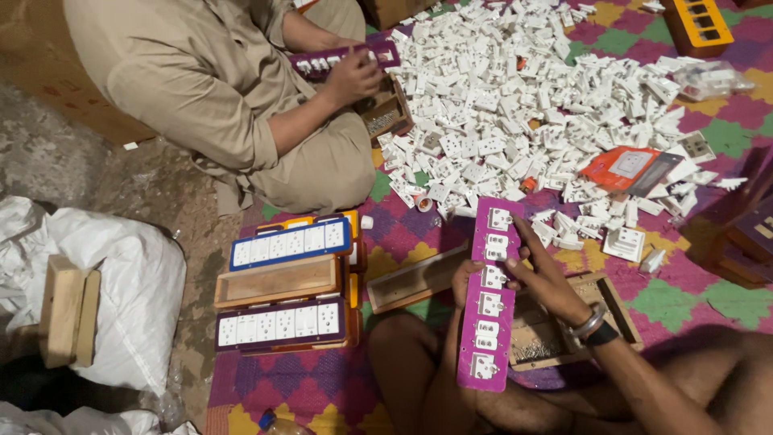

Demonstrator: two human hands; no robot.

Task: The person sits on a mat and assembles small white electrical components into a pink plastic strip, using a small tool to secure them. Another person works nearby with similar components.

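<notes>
My left hand [462,278] grips the left edge of a long purple board [489,296] fitted with several white sockets and switches. My right hand [541,274], with a bracelet and a dark band at the wrist, rests its fingers on the board's right edge near its upper half. The board stands lengthwise over my lap. Beneath it lies an open wooden box [600,294] holding small screws.
A big heap of white socket parts [515,97] covers the patterned mat. Another person [217,89] sits at upper left holding a purple board [342,58]. Stacked finished boards [286,282] lie at left, white sacks [105,282] farther left, an orange box [699,24] top right.
</notes>
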